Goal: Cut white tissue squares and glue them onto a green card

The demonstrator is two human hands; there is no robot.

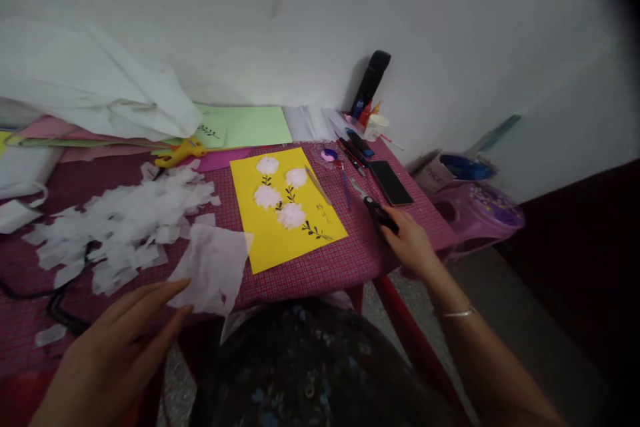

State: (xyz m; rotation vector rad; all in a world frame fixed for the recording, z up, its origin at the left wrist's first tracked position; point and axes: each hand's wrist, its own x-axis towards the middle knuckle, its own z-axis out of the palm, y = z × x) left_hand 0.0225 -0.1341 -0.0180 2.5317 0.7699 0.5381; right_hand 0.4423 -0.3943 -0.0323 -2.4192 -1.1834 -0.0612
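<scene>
My right hand point(407, 240) is closed around the black handles of a pair of scissors point(377, 210), whose blades point away toward the back of the table. At the lower left, my left hand point(120, 340) has its fingertips apart, at the near edge of a thin white tissue sheet point(210, 267); whether they touch it I cannot tell. The sheet's far corner overlaps a yellow sheet of paper point(265, 253), decorated with pale pink tissue flowers point(291, 215) and dark leafy stems. A big pile of small white tissue pieces point(125, 220) spreads to the left.
Beyond the scissors lie a black phone point(391, 182), a paintbrush point(346, 185) and a paint dish point(329, 155). Coloured papers point(250, 125), a yellow tool point(180, 152) and crumpled white paper point(100, 80) line the back. Black cables point(65, 307) lie left; a purple stool point(475, 220) stands right.
</scene>
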